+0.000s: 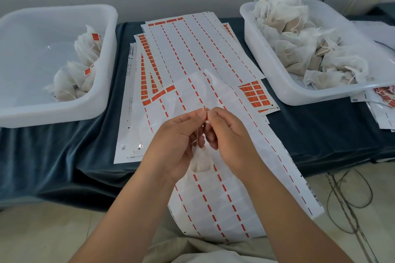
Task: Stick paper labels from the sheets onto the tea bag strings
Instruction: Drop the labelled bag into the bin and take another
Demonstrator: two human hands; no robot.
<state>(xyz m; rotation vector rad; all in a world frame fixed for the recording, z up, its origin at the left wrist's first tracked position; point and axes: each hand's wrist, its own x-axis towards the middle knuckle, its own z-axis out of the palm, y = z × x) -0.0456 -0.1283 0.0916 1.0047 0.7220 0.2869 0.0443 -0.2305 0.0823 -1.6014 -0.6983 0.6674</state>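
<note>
At mid-frame one white mesh tea bag (201, 161) dangles below the left hand (173, 139) and right hand (226, 132), both pinching its thin white string (203, 110), where the label is best folded squarely round the string and pressed flat; beyond lie several red-and-white label sheets (192, 49) and two translucent white plastic bins (108, 53), upper left and upper right.

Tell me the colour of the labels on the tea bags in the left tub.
The labels are orange-red; head view.
</note>
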